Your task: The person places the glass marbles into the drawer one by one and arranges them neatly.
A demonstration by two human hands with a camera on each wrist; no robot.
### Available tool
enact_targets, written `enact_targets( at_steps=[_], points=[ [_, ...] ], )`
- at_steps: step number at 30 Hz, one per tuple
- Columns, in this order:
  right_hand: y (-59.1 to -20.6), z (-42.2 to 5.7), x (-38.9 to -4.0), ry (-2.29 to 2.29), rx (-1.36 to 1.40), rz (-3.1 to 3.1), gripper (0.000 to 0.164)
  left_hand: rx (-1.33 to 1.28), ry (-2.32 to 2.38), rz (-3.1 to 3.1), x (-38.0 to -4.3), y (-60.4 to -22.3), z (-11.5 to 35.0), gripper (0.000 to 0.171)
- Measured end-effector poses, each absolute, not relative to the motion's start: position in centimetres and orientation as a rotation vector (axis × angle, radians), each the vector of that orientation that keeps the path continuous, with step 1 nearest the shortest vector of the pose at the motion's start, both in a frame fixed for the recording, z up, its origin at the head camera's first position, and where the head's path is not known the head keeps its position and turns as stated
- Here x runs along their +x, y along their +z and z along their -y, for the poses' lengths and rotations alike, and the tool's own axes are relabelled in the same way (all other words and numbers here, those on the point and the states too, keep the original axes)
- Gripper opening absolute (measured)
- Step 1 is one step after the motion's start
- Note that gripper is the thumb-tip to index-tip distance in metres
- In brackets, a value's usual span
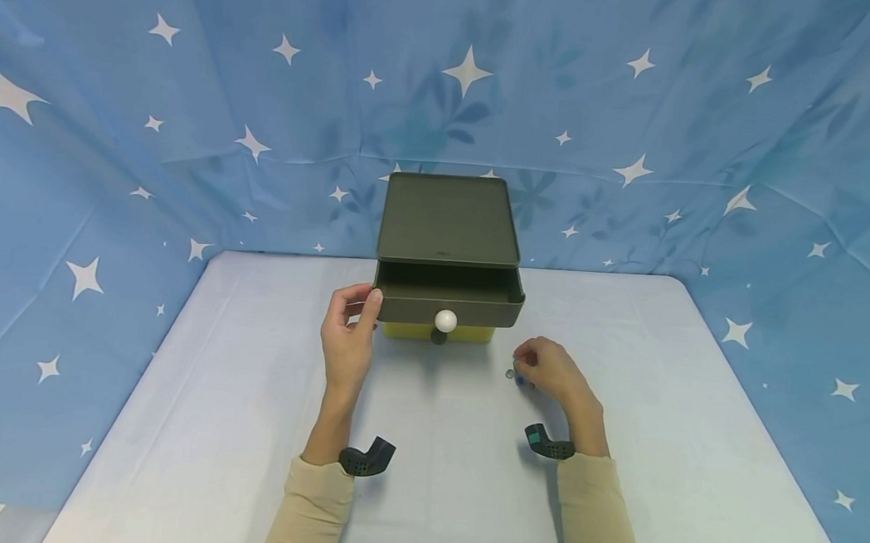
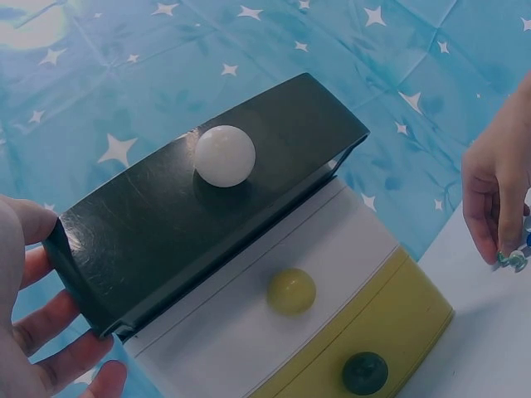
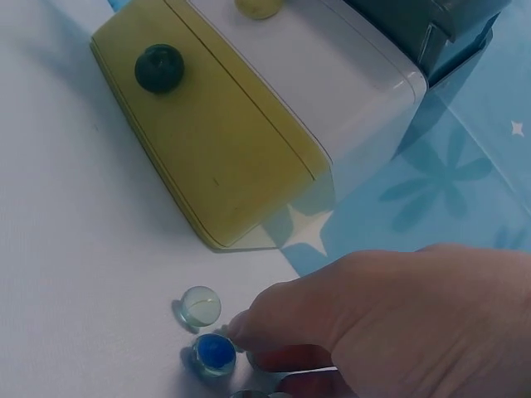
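Observation:
The dark green top drawer (image 1: 447, 311) of a small chest is pulled out and has a white knob (image 2: 225, 156). My left hand (image 1: 349, 333) grips its left front corner, thumb on the front and fingers along the side. On the table right of the chest, my right hand (image 1: 552, 370) reaches down with thumb and fingers curled together among several glass marbles. A blue marble (image 3: 214, 354) lies against the thumb, and a clear marble (image 3: 200, 306) sits just beyond it. Glass shows between thumb and fingers, where the hand partly hides a marble.
Below the top drawer are a white drawer (image 2: 249, 298) with a yellow knob (image 2: 292, 291) and a yellow drawer (image 3: 207, 133) with a dark green knob (image 3: 159, 68). The chest stands on a white table (image 1: 246, 426) before a blue star-patterned curtain (image 1: 253, 69).

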State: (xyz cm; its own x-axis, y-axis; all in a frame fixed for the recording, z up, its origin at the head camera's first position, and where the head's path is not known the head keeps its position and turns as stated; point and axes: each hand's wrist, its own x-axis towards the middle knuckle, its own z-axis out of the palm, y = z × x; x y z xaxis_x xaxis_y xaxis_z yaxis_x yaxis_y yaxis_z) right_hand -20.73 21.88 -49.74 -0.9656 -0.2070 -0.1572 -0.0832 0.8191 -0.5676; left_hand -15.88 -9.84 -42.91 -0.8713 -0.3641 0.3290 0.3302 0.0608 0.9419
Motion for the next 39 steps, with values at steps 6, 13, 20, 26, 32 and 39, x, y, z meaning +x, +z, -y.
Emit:
enact_targets(
  at_steps=[6,13,20,26,32,39],
  points=[
    [-49.8,-21.9,-20.8,-0.836,-0.218,-2.803,0.020,0.031,-1.863,1.853,-15.9,-43.0,9.9,0.028],
    [-49.9,-21.8,-20.8,-0.814,-0.222,-2.817,0.020,0.050,-1.864,1.861,-15.9,-43.0,9.8,0.026],
    [-49.6,-21.8,-20.7,-0.810,-0.202,-2.831,0.022,0.053,-1.874,1.852,-15.9,-43.0,9.8,0.026],
    [-48.9,-21.7,-20.6,-0.818,-0.159,-2.829,0.024,0.030,-1.869,1.843,-16.0,-43.1,9.9,0.027],
    [-48.2,-21.6,-20.5,-0.826,-0.191,-2.866,0.024,0.022,-1.858,1.841,-15.9,-43.1,9.8,0.027],
    [-47.6,-21.7,-20.1,-0.843,-0.211,-2.921,0.024,0.013,-1.866,1.843,-15.9,-43.0,9.8,0.028]
  ],
)
